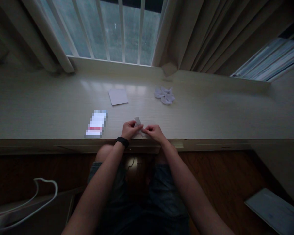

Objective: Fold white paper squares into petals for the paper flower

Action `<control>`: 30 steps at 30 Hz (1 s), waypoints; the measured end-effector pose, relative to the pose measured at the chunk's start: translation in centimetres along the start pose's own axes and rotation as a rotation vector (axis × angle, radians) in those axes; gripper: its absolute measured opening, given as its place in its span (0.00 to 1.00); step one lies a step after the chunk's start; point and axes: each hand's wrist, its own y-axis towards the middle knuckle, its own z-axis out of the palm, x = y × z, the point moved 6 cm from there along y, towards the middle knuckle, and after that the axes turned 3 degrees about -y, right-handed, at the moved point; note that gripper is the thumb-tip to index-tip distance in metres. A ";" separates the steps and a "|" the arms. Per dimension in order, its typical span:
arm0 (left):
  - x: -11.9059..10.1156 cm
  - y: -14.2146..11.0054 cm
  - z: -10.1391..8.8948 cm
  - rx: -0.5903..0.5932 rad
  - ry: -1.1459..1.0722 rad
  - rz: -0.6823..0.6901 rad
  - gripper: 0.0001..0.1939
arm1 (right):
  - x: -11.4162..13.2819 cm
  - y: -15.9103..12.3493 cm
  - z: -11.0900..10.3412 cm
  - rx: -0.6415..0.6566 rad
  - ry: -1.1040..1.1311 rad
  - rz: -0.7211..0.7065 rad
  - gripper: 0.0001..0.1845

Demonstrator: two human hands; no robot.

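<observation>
Near the front edge of the long pale counter, my two hands meet over a small folded piece of paper. My left hand, with a black band on its wrist, pinches the paper between thumb and fingers. From the other side, my right hand grips its lower right end with closed fingertips. Part of the paper is hidden by my fingers. Beyond my hands lie a flat stack of white square paper and, farther right, a cluster of folded white paper pieces.
A phone with a blurred screen lies left of my hands. Behind the counter are a barred window and grey curtains. A white cord handle rises at lower left; a pale flat panel lies at lower right.
</observation>
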 end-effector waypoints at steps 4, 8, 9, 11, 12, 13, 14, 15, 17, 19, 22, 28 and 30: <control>-0.2 0.0 -0.2 -0.019 0.015 0.004 0.17 | 0.0 0.0 0.2 0.005 -0.012 -0.012 0.23; 0.3 0.1 0.0 0.050 -0.004 -0.046 0.19 | 0.4 0.1 0.3 -0.007 0.078 -0.041 0.21; 0.4 0.1 0.0 0.063 0.001 -0.053 0.19 | 0.5 0.1 0.3 -0.003 0.094 -0.039 0.21; 0.8 0.1 -0.1 0.051 0.011 -0.064 0.20 | 0.4 0.2 0.4 0.003 0.109 -0.018 0.20; 1.0 0.2 -0.2 0.035 0.009 -0.071 0.19 | 0.3 0.2 0.4 0.005 0.111 -0.006 0.20; 1.2 0.2 -0.3 0.016 0.002 -0.078 0.19 | 0.2 0.1 0.4 0.005 0.113 0.005 0.20; 1.4 0.2 -0.5 -0.010 -0.011 -0.082 0.19 | 0.2 0.1 0.3 0.009 0.114 0.014 0.19; 1.5 0.3 -0.7 -0.040 -0.033 -0.084 0.19 | 0.1 0.1 0.3 0.014 0.113 0.022 0.19; 1.8 0.3 -0.9 -0.086 -0.099 -0.086 0.18 | 0.1 0.1 0.2 0.023 0.113 0.036 0.18; 2.0 0.3 -1.0 -0.109 -0.168 -0.096 0.18 | 0.1 0.0 0.2 0.038 0.122 0.047 0.18; 2.2 0.3 -1.0 -0.121 -0.201 -0.102 0.18 | 0.3 0.0 0.2 0.067 0.147 0.056 0.18; 2.2 0.7 -1.6 -0.280 -0.348 -0.074 0.18 | -0.1 -0.1 0.1 0.103 0.177 0.096 0.19; 2.0 0.9 -1.7 -0.312 -0.455 -0.054 0.19 | -0.2 -0.2 -0.1 0.106 0.184 0.106 0.19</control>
